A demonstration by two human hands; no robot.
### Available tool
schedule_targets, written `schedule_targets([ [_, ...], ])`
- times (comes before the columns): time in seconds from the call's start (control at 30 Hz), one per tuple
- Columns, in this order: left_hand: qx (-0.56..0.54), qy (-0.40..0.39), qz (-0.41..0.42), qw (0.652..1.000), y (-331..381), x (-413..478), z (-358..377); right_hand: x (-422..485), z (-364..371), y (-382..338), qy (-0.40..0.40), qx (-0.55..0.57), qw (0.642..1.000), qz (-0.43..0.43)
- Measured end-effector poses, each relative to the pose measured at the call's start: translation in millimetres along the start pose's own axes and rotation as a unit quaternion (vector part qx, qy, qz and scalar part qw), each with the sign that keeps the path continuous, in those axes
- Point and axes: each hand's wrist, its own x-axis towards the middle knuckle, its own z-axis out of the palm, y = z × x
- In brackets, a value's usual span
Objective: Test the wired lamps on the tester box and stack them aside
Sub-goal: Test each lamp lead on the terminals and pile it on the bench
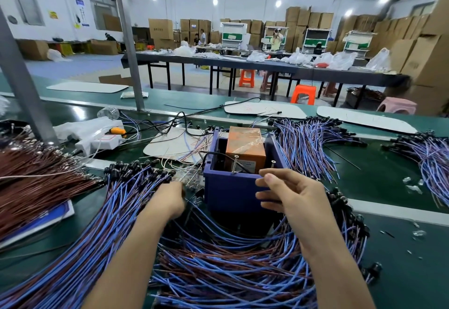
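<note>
Up close, big heap of wired lamps (pixel 218 260) all over the green tabletop (pixel 401 248). Left hand (pixel 170 201) dug into them just left of the tester box (pixel 230 192), fingers hidden, can't tell the grip. Right hand (pixel 289 194) at the box's near right corner, fingers loose, holding nothing. Behind, white power strip (pixel 102 142).

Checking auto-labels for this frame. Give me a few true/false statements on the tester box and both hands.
1. An orange block sits inside the blue tester box. True.
2. Two screws stand upright at the box's near rim. True.
3. The left hand is inside the box. False: it is at the wired lamps left of the box.
4. The right hand is behind the box. False: it is at the near wall.
5. A white power strip lies left of the box. True.
</note>
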Motion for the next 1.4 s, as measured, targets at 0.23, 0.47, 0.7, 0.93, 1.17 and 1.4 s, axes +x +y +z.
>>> schedule_targets([
  [0.23,-0.029,0.065,-0.025,0.997,-1,3,-2,-1,-4,-2,-0.005,-0.008,1.000,0.014],
  [0.47,-0.273,0.168,0.080,0.944,23,-41,-60,-5,0,-5,-0.109,-0.011,0.994,0.019],
  [0.7,-0.407,-0.085,0.291,0.862,74,-97,-56,-8,9,-14,-0.125,0.207,0.970,-0.005],
  [0.93,-0.323,-0.126,0.288,0.893,55,-76,-56,1,-25,-11,0.131,0.256,0.958,0.022],
  [1.17,-0.232,-0.125,0.231,0.937,14,-62,-74,2,-57,0,0.248,-0.013,0.968,-0.040],
  [1.4,-0.432,-0.099,0.237,0.864,11,-66,-82,0,-59,2,0.210,-0.247,0.946,0.007],
])
